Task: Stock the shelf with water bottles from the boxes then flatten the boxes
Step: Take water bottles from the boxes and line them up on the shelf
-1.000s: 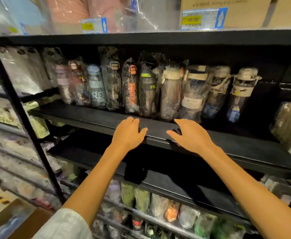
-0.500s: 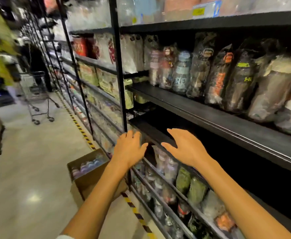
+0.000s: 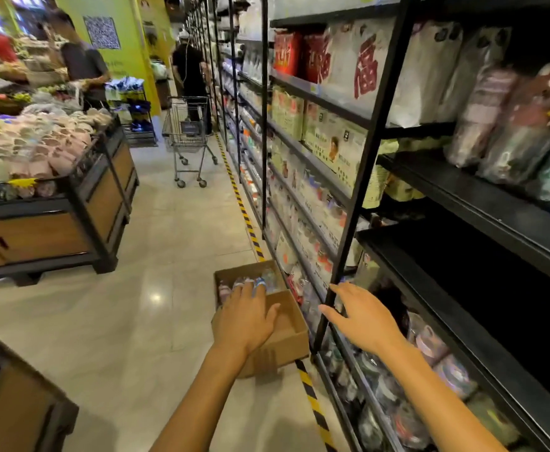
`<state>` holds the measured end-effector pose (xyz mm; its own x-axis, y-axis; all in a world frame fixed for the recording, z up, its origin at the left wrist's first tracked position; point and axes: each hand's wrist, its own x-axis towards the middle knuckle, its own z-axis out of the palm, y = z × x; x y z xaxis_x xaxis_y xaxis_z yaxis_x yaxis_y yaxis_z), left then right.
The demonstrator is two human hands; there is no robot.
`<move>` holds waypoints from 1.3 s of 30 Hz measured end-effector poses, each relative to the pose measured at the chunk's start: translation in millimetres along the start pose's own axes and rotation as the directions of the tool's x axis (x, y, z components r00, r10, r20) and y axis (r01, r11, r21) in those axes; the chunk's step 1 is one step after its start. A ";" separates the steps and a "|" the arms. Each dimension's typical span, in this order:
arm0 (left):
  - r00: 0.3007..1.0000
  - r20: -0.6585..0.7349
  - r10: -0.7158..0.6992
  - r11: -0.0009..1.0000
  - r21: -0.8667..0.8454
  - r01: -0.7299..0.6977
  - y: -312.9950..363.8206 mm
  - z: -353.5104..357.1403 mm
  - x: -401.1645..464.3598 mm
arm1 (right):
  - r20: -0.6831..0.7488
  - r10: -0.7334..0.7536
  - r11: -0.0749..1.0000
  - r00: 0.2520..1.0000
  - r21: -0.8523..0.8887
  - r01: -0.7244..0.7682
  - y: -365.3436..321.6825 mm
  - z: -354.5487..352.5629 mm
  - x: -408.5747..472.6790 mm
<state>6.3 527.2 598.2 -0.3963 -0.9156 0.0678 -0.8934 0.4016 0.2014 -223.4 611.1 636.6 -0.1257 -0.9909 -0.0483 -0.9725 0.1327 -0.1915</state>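
Note:
An open cardboard box (image 3: 291,334) stands on the floor beside the black shelving. Several wrapped water bottles (image 3: 250,283) lie in its far half; the near half looks bare. My left hand (image 3: 245,319) hovers over the box with fingers spread, holding nothing. My right hand (image 3: 363,316) is open too, in the air in front of the shelf's black upright post (image 3: 361,177). On the right, wrapped bottles (image 3: 514,125) stand on a black shelf (image 3: 482,207), and the dark shelf below it (image 3: 446,288) shows no goods.
A yellow-black striped line (image 3: 249,223) runs along the shelf foot. A shopping cart (image 3: 187,138) and two people stand down the aisle. A wooden display stand (image 3: 55,203) with goods fills the left. A dark counter corner (image 3: 12,402) sits near left.
The view has swung left from the shelf to the aisle and the floor box. Both hands have come off the shelf edge and dropped toward the box, still open.

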 end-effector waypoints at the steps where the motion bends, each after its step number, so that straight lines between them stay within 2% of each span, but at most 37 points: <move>1: 1.000 0.001 -0.021 1.000 -0.004 0.021 -10.2 4.9 9.3 | 0.011 -0.003 1.000 1.000 0.007 0.003 -2.5 6.2 15.1; 7: 0.993 0.042 -0.113 0.993 -0.007 0.114 -57.4 33.5 69.4 | 0.116 0.017 0.987 0.993 0.158 -0.035 -11.7 40.5 100.0; 13: 0.981 0.102 -0.163 0.986 -0.022 0.166 -90.9 61.3 145.5 | 0.250 0.024 0.968 0.968 0.236 -0.085 -1.4 79.9 204.1; 16: 0.976 0.117 -0.186 0.980 -0.049 0.193 -107.7 76.2 194.1 | 0.297 -0.026 0.964 0.954 0.260 -0.055 8.6 105.5 266.2; 20: 0.946 0.187 -0.266 0.954 -0.087 0.285 -126.8 87.3 265.7 | 0.310 -0.052 0.950 0.949 0.308 -0.048 1.6 106.2 346.8; 26: 0.893 0.278 -0.355 0.912 -0.109 0.396 -170.7 109.2 357.3 | 0.361 -0.067 0.957 0.930 0.286 -0.042 -10.5 131.4 468.3; 34: 0.807 0.419 -0.415 0.820 -0.211 0.532 -258.3 178.6 463.9 | 0.418 0.015 0.949 0.908 0.281 -0.145 -32.3 204.2 605.7; 39: 0.750 0.534 -0.391 0.796 -0.213 0.567 -329.3 263.3 531.5 | 0.466 0.182 0.900 0.866 0.276 -0.338 -37.7 288.6 681.5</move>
<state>34.2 -86.6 310.6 -0.0605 -0.8331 -0.5498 -0.8905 -0.2038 0.4068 -215.8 -62.6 328.0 -0.1948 -0.8229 -0.5337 -0.7781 0.4609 -0.4268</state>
